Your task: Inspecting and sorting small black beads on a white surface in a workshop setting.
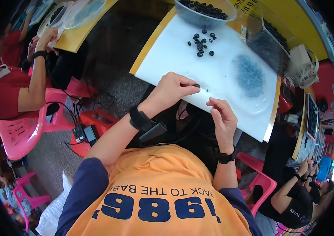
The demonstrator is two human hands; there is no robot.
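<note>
Between the thumb and fingertip of my left hand (171, 90) is a small round black part (197, 85), held just above the near edge of the white work surface (159, 65). To its right, my right hand (223, 118) hovers by the same edge, fingers loosely curved and thumb apart, with nothing visible in it. Beyond my hands lies a loose cluster of small black parts (200, 47). A clear bowl (206, 20) full of similar parts stands behind them. Right of the cluster, tiny pale-blue pieces (250, 76) are spread in a pile on a clear shallow plate (268, 103).
A clear box (267, 51) with black parts stands at the back right, next to a whitish bag (303, 67). On the left, a person in a red top (21, 94) works at another table. Pink chairs (25, 131) and a red stool with cables (81, 139) stand nearby.
</note>
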